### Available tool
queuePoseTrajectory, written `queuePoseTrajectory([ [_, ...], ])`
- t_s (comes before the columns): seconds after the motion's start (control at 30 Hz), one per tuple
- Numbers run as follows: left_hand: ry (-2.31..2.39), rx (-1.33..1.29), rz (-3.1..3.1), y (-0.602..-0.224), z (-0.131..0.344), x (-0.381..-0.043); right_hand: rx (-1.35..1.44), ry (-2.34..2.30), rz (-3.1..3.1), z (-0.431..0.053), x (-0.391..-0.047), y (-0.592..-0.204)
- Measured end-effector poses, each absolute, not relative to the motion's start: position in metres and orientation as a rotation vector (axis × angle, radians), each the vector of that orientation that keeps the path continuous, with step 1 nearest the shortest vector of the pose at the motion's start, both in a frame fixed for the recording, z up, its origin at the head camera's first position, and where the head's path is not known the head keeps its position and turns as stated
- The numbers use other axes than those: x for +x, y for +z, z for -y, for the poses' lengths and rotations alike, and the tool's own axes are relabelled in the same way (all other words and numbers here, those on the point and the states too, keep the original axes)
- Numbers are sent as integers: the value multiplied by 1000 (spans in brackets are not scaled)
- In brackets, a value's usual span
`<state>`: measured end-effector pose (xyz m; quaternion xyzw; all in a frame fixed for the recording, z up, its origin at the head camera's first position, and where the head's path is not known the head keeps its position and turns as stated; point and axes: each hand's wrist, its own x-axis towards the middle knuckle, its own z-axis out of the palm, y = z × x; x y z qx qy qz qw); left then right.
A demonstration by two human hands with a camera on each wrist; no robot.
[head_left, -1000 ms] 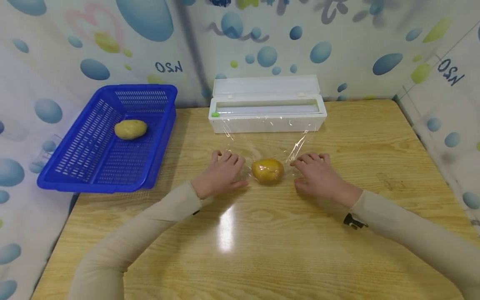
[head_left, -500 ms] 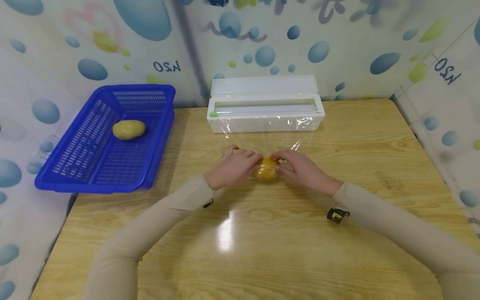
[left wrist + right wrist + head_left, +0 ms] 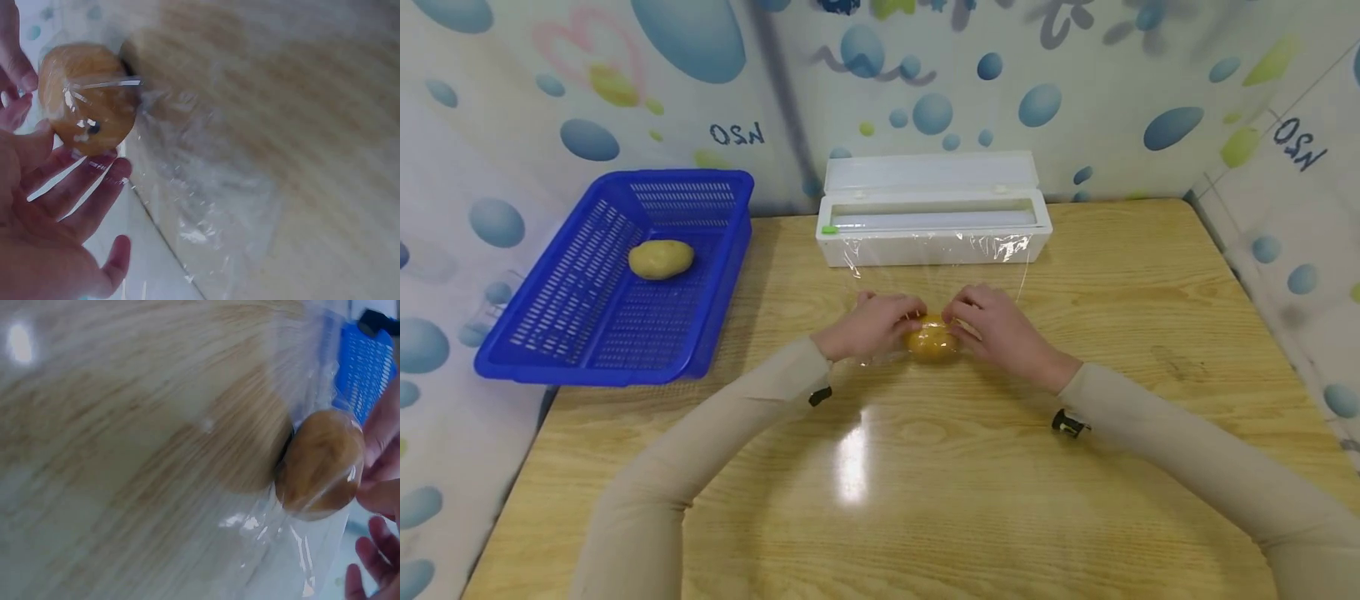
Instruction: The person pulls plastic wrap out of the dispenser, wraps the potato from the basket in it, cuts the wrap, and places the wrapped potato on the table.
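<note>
1 s ago my L hand and R hand flanked the oval item w/ gaps; now both grip its L + R sides thru cling film, fingers half-bent, on nr side of white box. Head cam shows a potato in blue basket; R wrist cam only gets the basket.

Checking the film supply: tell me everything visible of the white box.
The white box is long and plastic-looking, sitting flat at the back of the table. Its lid stands raised behind; a pale roll lies inside, with a green tab at the front left corner. Clear film trails over its front edge.
</note>
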<state>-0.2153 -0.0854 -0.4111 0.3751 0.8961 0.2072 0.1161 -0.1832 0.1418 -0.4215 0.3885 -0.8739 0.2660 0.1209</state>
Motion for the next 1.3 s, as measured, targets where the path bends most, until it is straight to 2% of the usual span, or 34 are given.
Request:
queuePoseTrajectory([
  [0.1, 597, 1081, -2600, -408, 85, -220, 1205, 685, 2497, -138, -182, -419],
  [0.47, 545, 1126, -2666, -410, 88, -225, 1173, 539, 2768, -133, -176, -413],
  [0.83, 226, 1497, -2890, -400, 80, -203, 1168, 567, 2779, -131, -178, -413],
  [1.07, 146, 1422, -2914, -402, 79, -198, 1122, 570, 2810, -133, -180, -417],
  [1.3, 356, 1210, -2787, -405, 76, -207, 1104, 562, 2882, -135, -187, -418],
])
